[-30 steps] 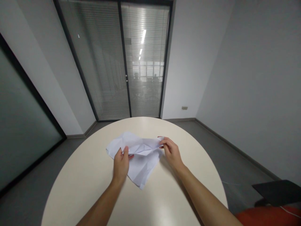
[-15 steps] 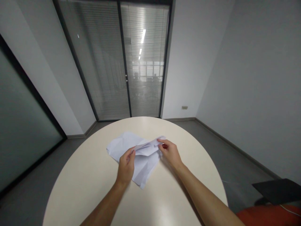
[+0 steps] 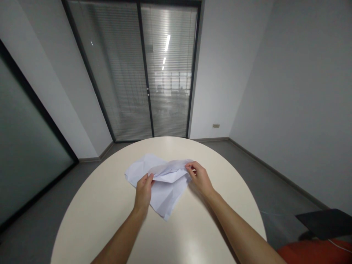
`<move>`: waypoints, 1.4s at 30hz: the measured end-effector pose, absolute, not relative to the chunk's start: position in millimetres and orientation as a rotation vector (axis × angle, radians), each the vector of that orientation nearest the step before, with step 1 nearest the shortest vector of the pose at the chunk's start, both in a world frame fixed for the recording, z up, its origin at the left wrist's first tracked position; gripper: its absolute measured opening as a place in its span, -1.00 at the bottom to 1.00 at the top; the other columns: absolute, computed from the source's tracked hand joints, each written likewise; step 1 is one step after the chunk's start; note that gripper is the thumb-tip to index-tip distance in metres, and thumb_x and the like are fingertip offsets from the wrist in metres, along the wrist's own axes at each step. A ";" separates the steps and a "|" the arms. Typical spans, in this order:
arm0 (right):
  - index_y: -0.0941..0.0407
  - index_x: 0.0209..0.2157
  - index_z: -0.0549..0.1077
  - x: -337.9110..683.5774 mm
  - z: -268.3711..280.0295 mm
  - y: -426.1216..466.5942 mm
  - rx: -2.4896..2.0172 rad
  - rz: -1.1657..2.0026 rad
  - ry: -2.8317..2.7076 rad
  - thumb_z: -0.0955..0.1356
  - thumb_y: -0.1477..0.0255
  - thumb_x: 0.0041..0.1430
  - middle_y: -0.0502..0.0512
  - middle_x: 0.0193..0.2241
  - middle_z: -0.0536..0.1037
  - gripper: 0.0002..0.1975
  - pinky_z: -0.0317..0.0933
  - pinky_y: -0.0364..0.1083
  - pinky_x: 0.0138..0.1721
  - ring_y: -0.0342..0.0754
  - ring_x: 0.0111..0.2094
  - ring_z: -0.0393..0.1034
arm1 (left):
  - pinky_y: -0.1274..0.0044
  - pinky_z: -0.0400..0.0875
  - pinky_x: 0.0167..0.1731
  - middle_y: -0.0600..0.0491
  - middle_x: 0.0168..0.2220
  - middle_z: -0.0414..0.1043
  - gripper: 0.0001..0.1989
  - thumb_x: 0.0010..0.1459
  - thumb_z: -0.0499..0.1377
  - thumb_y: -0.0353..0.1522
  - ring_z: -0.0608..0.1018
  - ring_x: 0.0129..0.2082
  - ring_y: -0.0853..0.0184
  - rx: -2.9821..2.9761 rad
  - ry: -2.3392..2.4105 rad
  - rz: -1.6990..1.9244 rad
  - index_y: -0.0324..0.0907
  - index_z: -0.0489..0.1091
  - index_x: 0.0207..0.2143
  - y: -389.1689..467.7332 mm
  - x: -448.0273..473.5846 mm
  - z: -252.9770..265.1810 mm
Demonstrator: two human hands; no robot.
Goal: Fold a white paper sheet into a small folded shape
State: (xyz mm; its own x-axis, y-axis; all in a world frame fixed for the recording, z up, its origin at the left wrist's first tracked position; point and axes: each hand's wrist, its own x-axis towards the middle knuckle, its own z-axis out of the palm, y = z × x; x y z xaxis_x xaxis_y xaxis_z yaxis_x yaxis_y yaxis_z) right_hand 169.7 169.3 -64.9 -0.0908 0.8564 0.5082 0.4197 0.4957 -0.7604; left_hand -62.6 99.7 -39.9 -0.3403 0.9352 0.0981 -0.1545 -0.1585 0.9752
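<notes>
- A creased white sheet of paper (image 3: 165, 183) lies near the middle of the round tabletop (image 3: 96, 205), a little toward its far edge; one pointed corner reaches back toward the person.
- The left hand (image 3: 143, 192) is closed in a pinch on the left end of a raised fold, thumb and fingers meeting on the paper.
- The right hand (image 3: 200, 178) pinches the right end of the same fold, fingertips tight together on the sheet.
- Held at both ends like this, the fold stands up off the tabletop as a ridge between the hands — the grip looks meant to keep it taut and aligned, while the rest of the sheet rests flat and steadies it.
- Bare tabletop runs all round the paper, widest toward the near edge and the left edge; both forearms cross that room without touching anything else.
- Beyond the right edge sit a dark flat object (image 3: 324, 222) and something red (image 3: 313, 253) — well apart from the paper.
</notes>
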 end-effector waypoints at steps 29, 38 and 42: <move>0.01 -0.33 0.30 166.1 -43.8 153.8 -0.692 1.262 -1.135 0.44 0.09 0.18 0.10 0.30 0.32 -0.65 0.42 0.18 0.05 0.05 -0.01 0.46 | 0.39 0.58 -0.11 -0.05 -0.27 0.61 -0.89 0.14 0.15 -0.43 0.66 -0.27 0.26 0.537 0.911 1.699 -0.24 0.43 -0.26 121.6 -83.3 -56.5; 0.03 -0.46 0.31 158.8 -45.9 153.1 -0.676 1.442 -0.939 0.50 0.09 0.04 0.05 0.20 0.44 -0.60 0.42 0.05 -0.10 0.04 -0.12 0.47 | 0.43 0.60 -0.29 -0.04 -0.22 0.62 -0.90 0.26 0.15 -0.41 0.67 -0.33 0.26 0.477 0.833 1.669 -0.21 0.42 -0.18 114.1 -80.7 -52.2; 0.05 -0.48 0.21 151.8 -53.8 151.8 -0.739 1.338 -1.068 0.59 0.23 -0.11 0.09 0.09 0.51 -0.52 0.37 -0.02 -0.17 0.01 -0.15 0.46 | 0.45 0.60 -0.27 -0.02 -0.19 0.61 -0.90 0.28 0.17 -0.38 0.66 -0.30 0.28 0.499 0.797 1.678 -0.20 0.42 -0.17 111.1 -78.1 -52.3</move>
State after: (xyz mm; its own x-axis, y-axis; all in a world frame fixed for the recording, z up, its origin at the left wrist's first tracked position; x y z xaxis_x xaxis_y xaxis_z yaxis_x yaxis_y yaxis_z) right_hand 151.8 151.8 -53.8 -0.0868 0.9795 0.1816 -0.3944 0.1336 -0.9092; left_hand -78.1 111.1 -52.3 -0.2551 0.9632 -0.0846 -0.6740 -0.1144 0.7298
